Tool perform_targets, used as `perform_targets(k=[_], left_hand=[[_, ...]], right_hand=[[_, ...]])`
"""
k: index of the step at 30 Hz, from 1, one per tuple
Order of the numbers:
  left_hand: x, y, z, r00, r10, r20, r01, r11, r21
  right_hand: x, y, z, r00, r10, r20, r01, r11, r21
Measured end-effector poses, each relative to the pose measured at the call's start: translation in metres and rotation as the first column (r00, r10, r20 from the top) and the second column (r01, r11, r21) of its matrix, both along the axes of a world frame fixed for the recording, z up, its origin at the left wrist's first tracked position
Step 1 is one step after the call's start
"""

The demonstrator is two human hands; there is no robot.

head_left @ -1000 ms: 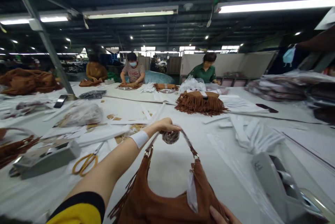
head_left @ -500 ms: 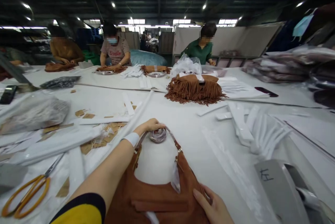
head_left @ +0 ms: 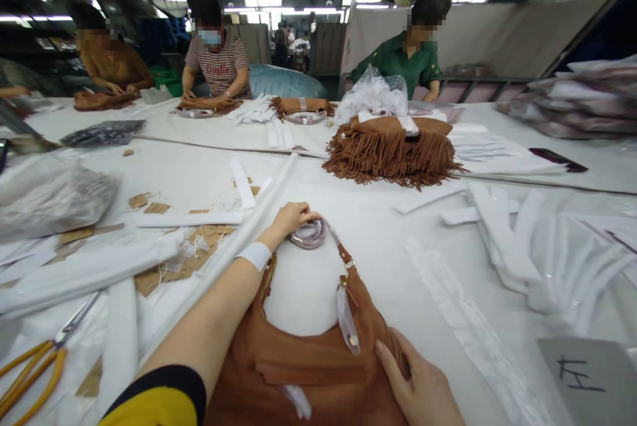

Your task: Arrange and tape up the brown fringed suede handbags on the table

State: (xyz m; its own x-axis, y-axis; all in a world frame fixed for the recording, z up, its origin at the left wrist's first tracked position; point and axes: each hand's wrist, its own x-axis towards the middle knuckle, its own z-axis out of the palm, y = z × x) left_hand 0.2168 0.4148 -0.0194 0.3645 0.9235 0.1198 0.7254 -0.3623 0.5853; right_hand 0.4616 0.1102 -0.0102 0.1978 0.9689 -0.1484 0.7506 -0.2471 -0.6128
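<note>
A brown suede handbag [head_left: 318, 366] lies flat on the white table [head_left: 378, 233] in front of me. My left hand [head_left: 288, 219] is closed on the top of its handle, where a wrapped coil [head_left: 309, 234] sits. A white band is round that wrist. My right hand [head_left: 421, 386] rests flat on the bag's right side, fingers stretched out. A clear plastic tag [head_left: 347, 316] hangs from the handle's right ring.
Yellow-handled scissors [head_left: 30, 369] lie at the near left among white strips and brown scraps. A fringed brown bag [head_left: 393, 150] sits mid-table. White paper strips [head_left: 517, 240] pile at the right. Three people work at the far side.
The bag came down from hanging by its handle to lying flat. My right hand slid up onto the bag's right side. The view tilted downward.
</note>
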Motion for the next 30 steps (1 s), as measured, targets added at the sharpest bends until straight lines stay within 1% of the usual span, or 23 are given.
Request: perform_targets(k=[2, 5, 8, 10, 12, 13, 15, 17, 19, 21, 23, 24, 26, 28, 30], left_hand=[[-0.001, -0.002, 0.001, 0.999, 0.035, -0.028, -0.035, 0.999, 0.023], [-0.003, -0.004, 0.007, 0.995, 0.07, -0.066, -0.067, 0.997, 0.046], [-0.007, -0.013, 0.018, 0.994, 0.076, -0.074, -0.07, 0.994, 0.086], [-0.016, -0.028, 0.029, 0.996, 0.07, -0.057, -0.063, 0.99, 0.124], [-0.031, -0.054, 0.04, 0.998, 0.065, -0.027, -0.06, 0.985, 0.161], [-0.041, -0.071, 0.045, 0.998, 0.063, -0.01, -0.061, 0.982, 0.178], [-0.063, -0.115, 0.053, 0.997, 0.071, 0.025, -0.074, 0.976, 0.206], [-0.088, -0.166, 0.056, 0.994, 0.098, 0.057, -0.108, 0.968, 0.227], [-0.112, -0.22, 0.051, 0.982, 0.163, 0.093, -0.18, 0.957, 0.226], [-0.131, -0.269, 0.04, 0.942, 0.29, 0.166, -0.314, 0.939, 0.14], [-0.145, -0.306, 0.026, 0.905, 0.378, 0.196, -0.389, 0.921, 0.016], [-0.15, -0.321, 0.019, 0.887, 0.408, 0.216, -0.409, 0.912, -0.04], [-0.157, -0.34, 0.007, 0.858, 0.447, 0.252, -0.43, 0.895, -0.123], [-0.163, -0.351, -0.003, 0.845, 0.466, 0.264, -0.438, 0.885, -0.158], [-0.171, -0.356, -0.009, 0.844, 0.47, 0.259, -0.441, 0.882, -0.164]], right_hand=[[-0.002, 0.004, 0.001, 1.0, 0.02, 0.003, -0.02, 1.0, 0.008], [-0.006, 0.01, 0.003, 0.999, 0.049, 0.02, -0.049, 0.999, 0.006], [-0.008, 0.014, 0.004, 0.997, 0.061, 0.045, -0.061, 0.998, 0.008], [-0.008, 0.014, 0.004, 0.996, 0.06, 0.065, -0.06, 0.998, 0.004], [-0.009, 0.014, 0.005, 0.995, 0.063, 0.083, -0.063, 0.998, 0.007], [-0.009, 0.014, 0.006, 0.993, 0.071, 0.092, -0.072, 0.997, 0.015], [-0.011, 0.016, 0.009, 0.988, 0.099, 0.114, -0.103, 0.994, 0.028], [-0.013, 0.019, 0.012, 0.982, 0.129, 0.136, -0.134, 0.991, 0.029], [-0.016, 0.022, 0.014, 0.978, 0.147, 0.148, -0.152, 0.988, 0.025], [-0.019, 0.026, 0.017, 0.977, 0.15, 0.15, -0.156, 0.987, 0.026], [-0.022, 0.03, 0.019, 0.978, 0.146, 0.151, -0.151, 0.988, 0.025], [-0.022, 0.032, 0.021, 0.979, 0.138, 0.149, -0.143, 0.989, 0.024], [-0.021, 0.032, 0.026, 0.985, 0.102, 0.142, -0.106, 0.994, 0.023], [-0.017, 0.023, 0.032, 0.99, 0.046, 0.132, -0.05, 0.998, 0.025], [-0.016, 0.002, 0.037, 0.991, -0.019, 0.133, 0.012, 0.998, 0.055]])
